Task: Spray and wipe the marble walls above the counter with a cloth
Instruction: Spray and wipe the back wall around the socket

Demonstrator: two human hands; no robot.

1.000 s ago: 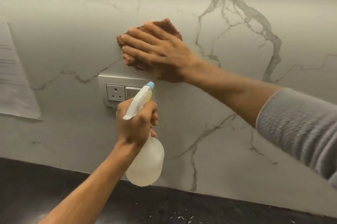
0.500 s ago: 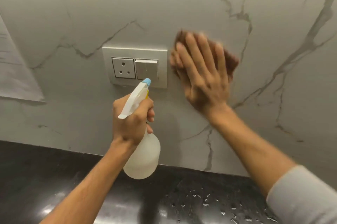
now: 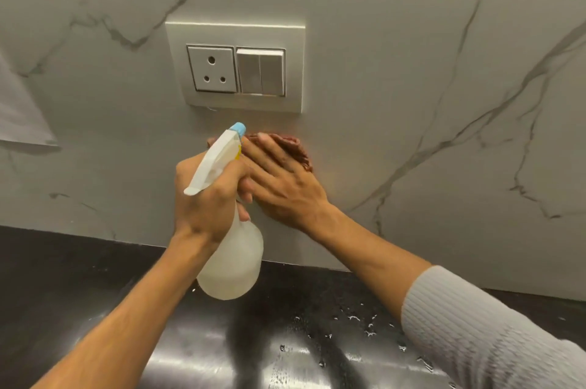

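One pass lower: flat right hand [image 3: 282, 187] now presses cloth [image 3: 296, 151] beneath socket [image 3: 211, 69]; left hand [image 3: 207, 201] grips bottle [image 3: 234, 265], seemingly idle.

Left grip [image 3: 206, 201] curled round spray bottle [image 3: 234, 262] below switch plate [image 3: 234, 33]; right grip [image 3: 282, 189] flat, pressing cloth [image 3: 295, 151] below plate.

Hides most of the cloth [image 3: 296, 151] beneath the right hand [image 3: 282, 185]; crops the paper sheet [image 3: 19, 116], well left of the left hand [image 3: 206, 198].
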